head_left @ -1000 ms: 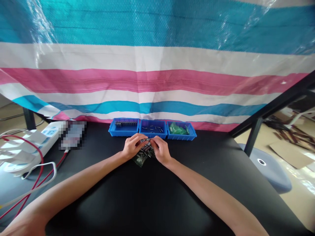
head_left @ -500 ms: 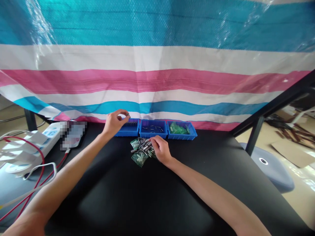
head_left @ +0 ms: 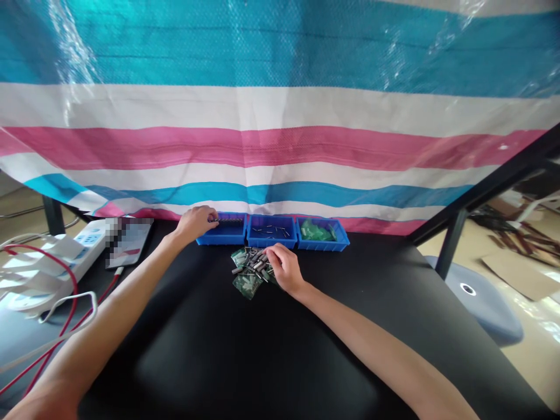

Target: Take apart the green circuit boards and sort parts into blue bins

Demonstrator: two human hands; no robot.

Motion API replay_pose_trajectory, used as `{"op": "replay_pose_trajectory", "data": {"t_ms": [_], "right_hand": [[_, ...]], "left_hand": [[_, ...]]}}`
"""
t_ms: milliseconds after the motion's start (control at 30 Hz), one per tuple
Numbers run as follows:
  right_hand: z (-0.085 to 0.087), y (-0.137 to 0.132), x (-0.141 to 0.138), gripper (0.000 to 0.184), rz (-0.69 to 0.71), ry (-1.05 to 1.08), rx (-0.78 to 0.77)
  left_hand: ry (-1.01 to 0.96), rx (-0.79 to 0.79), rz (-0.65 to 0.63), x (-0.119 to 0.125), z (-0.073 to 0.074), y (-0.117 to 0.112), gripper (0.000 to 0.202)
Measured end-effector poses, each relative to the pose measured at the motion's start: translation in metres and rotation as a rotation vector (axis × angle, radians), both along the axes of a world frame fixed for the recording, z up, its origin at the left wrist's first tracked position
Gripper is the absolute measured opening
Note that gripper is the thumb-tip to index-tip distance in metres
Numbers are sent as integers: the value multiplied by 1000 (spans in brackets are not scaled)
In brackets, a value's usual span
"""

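Left hand: its thumb and fingers were drawn narrow over the left end of the left bin; whether the left hand [head_left: 198, 224] held a piece could not be told.
Right hand: the right hand [head_left: 285, 267] was at the right side of the metal pieces, fingertips bunched close together; whether it gripped one could not be told.
Pile: the metal pieces [head_left: 257, 265] lay heaped on the table [head_left: 245, 356], nearer its far edge than its near edge, with a small clear bag [head_left: 248, 286] at the near side of the heap.
Left bin: the blue left bin [head_left: 225, 238] stood by the table's far edge, a row of small metal tubes [head_left: 230, 221] along its back.
Middle bin: the middle bin [head_left: 271, 241], just beside it, held a few scattered thin pins [head_left: 283, 231].
Right bin: the right bin [head_left: 322, 245], next in line, held green bags [head_left: 317, 231].
Far left corner: a power strip [head_left: 90, 238] and a phone [head_left: 137, 239] lay near it, a red cable [head_left: 107, 287] running to the phone.
Far edge: a striped sheet [head_left: 280, 146] hung behind the bins.
Right edge: a grey stool [head_left: 481, 303] stood beyond it.
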State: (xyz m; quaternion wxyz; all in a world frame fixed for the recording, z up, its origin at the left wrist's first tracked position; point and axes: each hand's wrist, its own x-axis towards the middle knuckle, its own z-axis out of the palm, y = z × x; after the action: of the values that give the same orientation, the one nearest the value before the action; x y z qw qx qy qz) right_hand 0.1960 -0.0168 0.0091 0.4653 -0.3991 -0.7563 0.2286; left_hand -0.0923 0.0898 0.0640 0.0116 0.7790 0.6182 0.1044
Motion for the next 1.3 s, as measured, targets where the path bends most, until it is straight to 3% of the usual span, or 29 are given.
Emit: {"op": "replay_pose_trajectory", "data": {"t_ms": [267,533,667,800,933,1000,1067,1200,1300], "right_hand": [[0,0,0,29,6,-13,-8],[0,0,0,29,6,-25,-9],[-1,1,0,28,-4,-19,1],[-3,1,0,22,-45,-41,10],[-5,0,0,16,-104,-105,26],[-5,-1,0,13,-96,-144,35],[-5,-1,-1,13,-72,-176,42],[-6,-1,-3,14,-73,-199,45],[-6,-1,-2,15,-82,-199,50]], "left_hand": [[176,-5,56,6,-4,-3,25],[194,18,28,4,-5,-1,22],[46,136,-18,7,5,-4,22],[-247,401,-189,38,14,-30,21],[-440,480,-340,80,2,-63,18],[-484,434,-386,92,-7,-70,18],[-454,284,-425,94,-10,-70,20],[-154,-152,-499,81,4,-67,20],[59,-288,-444,75,14,-75,16]]}}
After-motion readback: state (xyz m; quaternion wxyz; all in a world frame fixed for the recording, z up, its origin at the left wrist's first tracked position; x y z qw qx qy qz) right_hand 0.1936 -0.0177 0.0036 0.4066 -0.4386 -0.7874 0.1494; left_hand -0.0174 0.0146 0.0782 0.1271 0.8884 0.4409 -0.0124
